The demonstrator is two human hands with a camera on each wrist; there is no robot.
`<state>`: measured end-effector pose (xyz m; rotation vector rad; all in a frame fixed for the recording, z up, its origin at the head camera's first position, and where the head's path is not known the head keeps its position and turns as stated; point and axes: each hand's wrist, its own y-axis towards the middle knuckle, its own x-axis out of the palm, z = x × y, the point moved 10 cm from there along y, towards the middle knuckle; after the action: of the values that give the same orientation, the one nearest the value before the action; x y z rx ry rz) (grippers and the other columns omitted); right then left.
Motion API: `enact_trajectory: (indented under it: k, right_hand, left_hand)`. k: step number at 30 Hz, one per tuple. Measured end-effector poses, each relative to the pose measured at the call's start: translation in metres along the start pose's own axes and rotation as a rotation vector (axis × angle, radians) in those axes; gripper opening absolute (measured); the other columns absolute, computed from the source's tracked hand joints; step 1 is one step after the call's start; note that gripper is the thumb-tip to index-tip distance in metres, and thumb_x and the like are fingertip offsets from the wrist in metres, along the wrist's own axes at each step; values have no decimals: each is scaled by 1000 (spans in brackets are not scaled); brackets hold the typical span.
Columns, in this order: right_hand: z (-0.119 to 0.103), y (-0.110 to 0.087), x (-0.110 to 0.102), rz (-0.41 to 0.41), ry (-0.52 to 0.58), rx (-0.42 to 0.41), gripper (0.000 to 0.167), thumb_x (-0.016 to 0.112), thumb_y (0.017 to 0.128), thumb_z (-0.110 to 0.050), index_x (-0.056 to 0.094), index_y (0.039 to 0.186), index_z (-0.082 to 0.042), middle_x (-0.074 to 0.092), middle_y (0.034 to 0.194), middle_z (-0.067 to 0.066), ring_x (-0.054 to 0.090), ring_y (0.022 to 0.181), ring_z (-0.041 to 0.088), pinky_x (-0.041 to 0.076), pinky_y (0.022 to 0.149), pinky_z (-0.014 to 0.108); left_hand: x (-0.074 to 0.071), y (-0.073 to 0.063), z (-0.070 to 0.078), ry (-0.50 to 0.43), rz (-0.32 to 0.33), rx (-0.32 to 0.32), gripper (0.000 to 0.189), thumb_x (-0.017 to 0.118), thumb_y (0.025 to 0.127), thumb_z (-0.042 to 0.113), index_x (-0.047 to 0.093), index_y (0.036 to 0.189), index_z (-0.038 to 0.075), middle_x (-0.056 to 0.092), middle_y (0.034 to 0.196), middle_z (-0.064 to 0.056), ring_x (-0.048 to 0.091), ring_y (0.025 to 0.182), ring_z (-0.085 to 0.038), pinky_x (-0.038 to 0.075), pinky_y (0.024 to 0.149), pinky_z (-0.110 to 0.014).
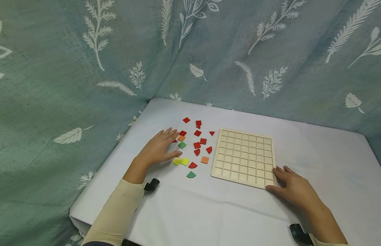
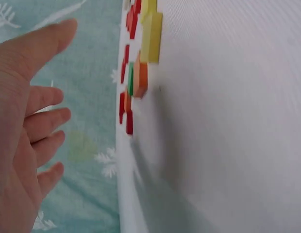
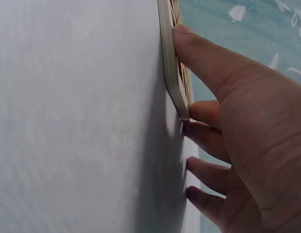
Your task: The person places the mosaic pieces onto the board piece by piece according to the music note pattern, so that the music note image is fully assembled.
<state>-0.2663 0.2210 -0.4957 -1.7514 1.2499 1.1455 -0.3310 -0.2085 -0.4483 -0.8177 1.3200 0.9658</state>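
Observation:
Fingers spread, my left hand [image 1: 159,145] is over the left side of a scatter of small flat coloured pieces, with nothing held in the left wrist view. Nearest it are a green square [image 1: 182,145], an orange square [image 1: 181,138] and two yellow squares, one of them [image 2: 152,38] standing out in the left wrist view. A pale wooden grid board [image 1: 244,157] lies flat to the right of the pieces. My right hand [image 1: 296,189] holds the board's near right corner, thumb [image 3: 189,43] against the front edge and fingertips at the right side.
Red squares and rounded red wedges [image 1: 193,165], a green wedge [image 1: 191,174] and another orange square [image 1: 205,160] lie between hand and board. White cloth [image 1: 190,212] covers the table. Behind it hangs a green leaf-patterned curtain [image 1: 221,68].

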Motion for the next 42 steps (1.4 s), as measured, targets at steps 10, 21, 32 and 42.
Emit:
enact_trajectory:
  k: [10, 21, 32, 42]
  right_hand:
    - [38, -6, -39, 168, 593, 81, 61, 61, 97, -34, 42, 146, -3, 50, 138, 23, 51, 123, 37, 44, 96, 47]
    - [10, -1, 16, 216, 437, -16, 64, 80, 81, -35, 57, 135, -9, 53, 136, 11, 45, 128, 31, 35, 104, 28]
    - [-4, 47, 17, -16, 234, -162, 92, 77, 77, -54, 41, 148, -7, 34, 153, 14, 19, 143, 37, 21, 105, 65]
    - [38, 25, 5, -50, 202, -144, 104, 81, 72, -53, 32, 153, -10, 25, 157, 11, 11, 146, 32, 19, 102, 69]
  left_hand:
    - [19, 4, -25, -145, -31, -147, 60, 62, 93, 45, 52, 141, 11, 51, 141, -7, 42, 134, -26, 34, 107, -46]
    - [4, -31, -57, -286, 32, -253, 52, 59, 95, 45, 59, 135, 12, 58, 134, -7, 48, 127, -29, 38, 102, -51]
    - [-7, -38, -64, -308, 78, -280, 48, 61, 95, 40, 62, 132, 11, 61, 130, -9, 51, 124, -32, 38, 101, -53]
    - [11, 1, -38, -378, 49, -244, 47, 61, 95, 39, 61, 133, 11, 60, 132, -7, 49, 126, -29, 37, 103, -51]
